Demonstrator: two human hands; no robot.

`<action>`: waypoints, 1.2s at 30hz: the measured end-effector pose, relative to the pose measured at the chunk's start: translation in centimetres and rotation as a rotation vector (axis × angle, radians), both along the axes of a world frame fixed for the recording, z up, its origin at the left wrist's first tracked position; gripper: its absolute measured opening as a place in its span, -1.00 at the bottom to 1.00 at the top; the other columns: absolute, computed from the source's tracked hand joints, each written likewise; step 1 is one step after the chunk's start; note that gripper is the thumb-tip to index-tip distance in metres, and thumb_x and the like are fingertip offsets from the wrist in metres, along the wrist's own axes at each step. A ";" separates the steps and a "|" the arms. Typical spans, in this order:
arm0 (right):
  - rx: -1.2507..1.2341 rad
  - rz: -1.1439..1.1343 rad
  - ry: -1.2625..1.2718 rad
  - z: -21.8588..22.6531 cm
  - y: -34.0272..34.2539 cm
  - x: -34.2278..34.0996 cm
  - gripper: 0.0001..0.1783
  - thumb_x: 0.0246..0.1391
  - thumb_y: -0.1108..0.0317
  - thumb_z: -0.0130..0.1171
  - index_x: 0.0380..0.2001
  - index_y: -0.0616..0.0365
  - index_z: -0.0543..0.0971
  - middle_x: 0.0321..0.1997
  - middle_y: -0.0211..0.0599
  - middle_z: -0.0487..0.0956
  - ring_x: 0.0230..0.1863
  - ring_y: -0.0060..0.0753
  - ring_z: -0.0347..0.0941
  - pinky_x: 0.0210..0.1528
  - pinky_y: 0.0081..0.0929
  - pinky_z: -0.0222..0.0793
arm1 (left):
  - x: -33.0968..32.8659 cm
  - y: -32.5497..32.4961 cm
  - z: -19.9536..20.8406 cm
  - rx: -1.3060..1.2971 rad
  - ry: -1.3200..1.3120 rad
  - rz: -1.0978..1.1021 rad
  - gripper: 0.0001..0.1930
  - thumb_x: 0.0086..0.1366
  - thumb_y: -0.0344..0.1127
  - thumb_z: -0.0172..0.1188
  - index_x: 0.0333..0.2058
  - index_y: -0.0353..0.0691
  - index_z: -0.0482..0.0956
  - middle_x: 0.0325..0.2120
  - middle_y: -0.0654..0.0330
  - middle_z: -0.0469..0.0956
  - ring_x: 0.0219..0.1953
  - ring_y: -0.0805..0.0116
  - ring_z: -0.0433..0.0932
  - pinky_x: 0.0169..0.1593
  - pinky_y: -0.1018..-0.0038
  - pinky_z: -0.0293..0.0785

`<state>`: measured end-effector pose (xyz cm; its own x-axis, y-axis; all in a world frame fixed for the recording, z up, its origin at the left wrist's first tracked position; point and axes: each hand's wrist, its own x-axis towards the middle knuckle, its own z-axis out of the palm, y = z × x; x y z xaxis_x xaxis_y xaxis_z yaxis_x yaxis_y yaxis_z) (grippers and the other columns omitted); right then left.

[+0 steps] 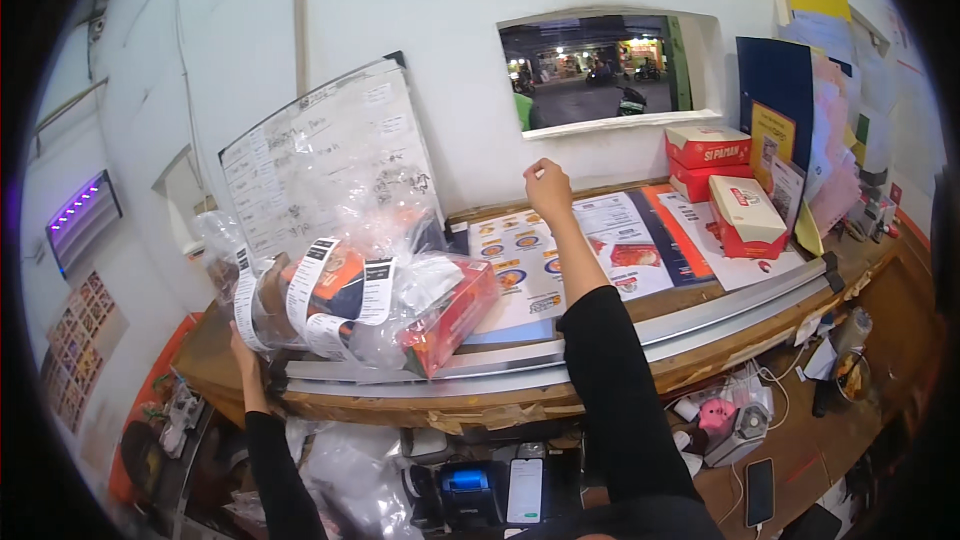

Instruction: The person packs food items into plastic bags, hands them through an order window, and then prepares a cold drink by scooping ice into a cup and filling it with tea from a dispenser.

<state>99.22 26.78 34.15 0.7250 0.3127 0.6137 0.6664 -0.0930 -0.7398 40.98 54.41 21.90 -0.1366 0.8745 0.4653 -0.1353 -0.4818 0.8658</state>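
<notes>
Clear plastic bags [345, 305] full of packed food stand on the left of the wooden counter, with long printed receipts [306, 285] stuck to them. Inside are an orange and dark pack [343, 273] and a red box [460, 312]. My left hand [243, 352] is at the left side of the leftmost bag, seemingly against it; its fingers are mostly hidden, so I cannot tell its grip. Raised over the back of the counter, below the wall opening, my right hand [548, 188] has its fingers curled closed, with nothing visible in them. Menu sheets [515, 260] lie beneath the right forearm.
A whiteboard [330, 155] leans on the wall behind the bags. Red and white food boxes [748, 215] stand at the right by a dark blue folder [757, 80]. A metal strip [700, 315] edges the counter. Below are a printer [470, 490] and phones [526, 490].
</notes>
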 end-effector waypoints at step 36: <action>0.489 0.486 0.884 -0.8 -0.8 2.7 -0.61 0.13 0.32 -0.10 0.00 0.28 0.31 -0.14 -0.06 0.58 -0.20 -0.18 0.55 -0.29 -0.38 0.39 | -4.3 -1.3 2.1 -0.021 0.677 0.410 -0.53 0.17 0.02 0.04 -0.14 -0.25 0.54 -0.21 -0.11 0.57 -0.11 -0.07 0.53 -0.09 0.18 0.37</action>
<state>101.92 25.98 33.31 0.8332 0.5475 0.0782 -0.2247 0.4644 -0.8567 36.67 53.09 24.03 -0.1427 0.8252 0.5465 0.6090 -0.3621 0.7058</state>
